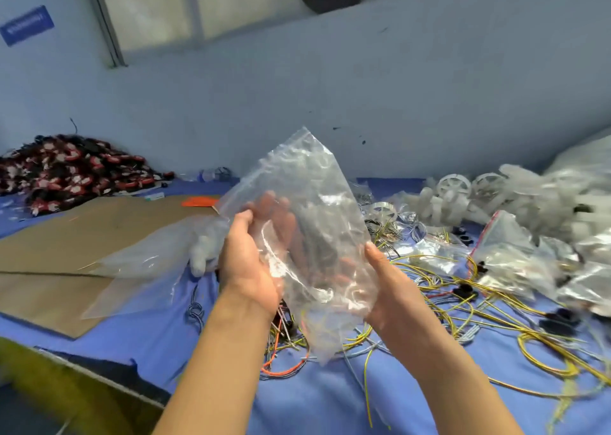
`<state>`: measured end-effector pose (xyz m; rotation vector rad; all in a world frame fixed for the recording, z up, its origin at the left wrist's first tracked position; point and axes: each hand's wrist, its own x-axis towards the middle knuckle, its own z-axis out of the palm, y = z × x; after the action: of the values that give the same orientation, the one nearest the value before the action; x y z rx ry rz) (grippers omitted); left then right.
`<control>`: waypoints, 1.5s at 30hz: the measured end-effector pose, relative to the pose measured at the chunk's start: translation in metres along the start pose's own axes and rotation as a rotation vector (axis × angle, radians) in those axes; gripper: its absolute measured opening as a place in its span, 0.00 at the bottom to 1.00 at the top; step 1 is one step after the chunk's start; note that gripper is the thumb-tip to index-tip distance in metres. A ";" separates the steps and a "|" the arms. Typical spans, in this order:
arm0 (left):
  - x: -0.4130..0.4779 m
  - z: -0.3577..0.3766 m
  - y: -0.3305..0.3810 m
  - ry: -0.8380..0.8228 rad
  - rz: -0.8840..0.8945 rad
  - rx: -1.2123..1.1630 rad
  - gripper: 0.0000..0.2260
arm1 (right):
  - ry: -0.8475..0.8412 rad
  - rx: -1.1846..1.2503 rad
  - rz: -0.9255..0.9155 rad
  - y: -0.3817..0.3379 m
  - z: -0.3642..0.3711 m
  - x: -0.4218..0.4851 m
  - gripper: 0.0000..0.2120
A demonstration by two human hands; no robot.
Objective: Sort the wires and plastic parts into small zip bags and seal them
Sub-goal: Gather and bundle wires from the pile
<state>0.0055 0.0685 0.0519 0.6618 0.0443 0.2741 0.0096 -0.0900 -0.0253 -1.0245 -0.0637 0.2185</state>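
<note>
I hold a clear zip bag up above the table with both hands. My left hand grips its left side, the fingers showing through the plastic behind it. My right hand grips its right edge, thumb on the front. Dark wires show faintly inside the bag. Below it lies a tangle of yellow, orange and grey wires on the blue cloth. White plastic wheels are heaped at the back right.
Filled zip bags lie at the right. A large clear bag rests on brown cardboard at the left. A pile of red and black parts sits at the back left against the wall.
</note>
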 end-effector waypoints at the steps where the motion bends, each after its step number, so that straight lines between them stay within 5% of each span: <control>1: -0.001 0.000 -0.015 0.015 -0.050 0.004 0.11 | 0.030 0.023 -0.058 -0.008 -0.009 -0.005 0.17; 6: -0.012 -0.012 -0.080 -0.060 -0.358 0.156 0.09 | 0.363 0.195 -0.254 -0.043 -0.065 -0.021 0.07; 10: -0.045 -0.012 -0.131 -0.172 -0.500 0.530 0.07 | 0.464 0.587 -0.323 -0.055 -0.100 -0.033 0.09; 13: -0.062 -0.003 -0.150 -0.224 -0.497 0.593 0.07 | 0.479 0.633 -0.262 -0.053 -0.108 -0.044 0.10; 20: -0.060 -0.008 -0.150 -0.035 -0.367 0.537 0.07 | 0.492 0.079 -0.076 -0.036 -0.119 -0.057 0.09; 26: -0.044 -0.028 -0.139 0.057 0.055 0.822 0.05 | 0.277 -0.423 0.053 -0.068 -0.156 -0.086 0.13; 30: -0.043 -0.038 -0.144 -0.045 0.215 1.055 0.08 | 0.619 -1.025 -0.043 -0.087 -0.192 -0.096 0.10; 34: -0.053 -0.042 -0.158 -0.240 0.361 1.419 0.12 | 0.773 -1.028 -0.280 -0.096 -0.204 -0.100 0.12; 37: -0.058 -0.036 -0.167 -0.287 0.365 1.565 0.17 | 0.706 -1.060 -0.381 -0.095 -0.195 -0.099 0.11; 41: -0.048 -0.025 -0.174 -0.234 0.260 1.567 0.19 | 0.357 -0.765 -0.370 -0.099 -0.174 -0.106 0.11; 45: -0.040 -0.015 -0.179 -0.304 0.053 1.170 0.08 | 0.189 -0.429 -0.324 -0.107 -0.163 -0.112 0.17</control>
<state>0.0071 -0.0681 -0.0719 1.8637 -0.1175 0.1756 -0.0588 -0.3044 -0.0132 -1.4384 -0.1069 -0.1978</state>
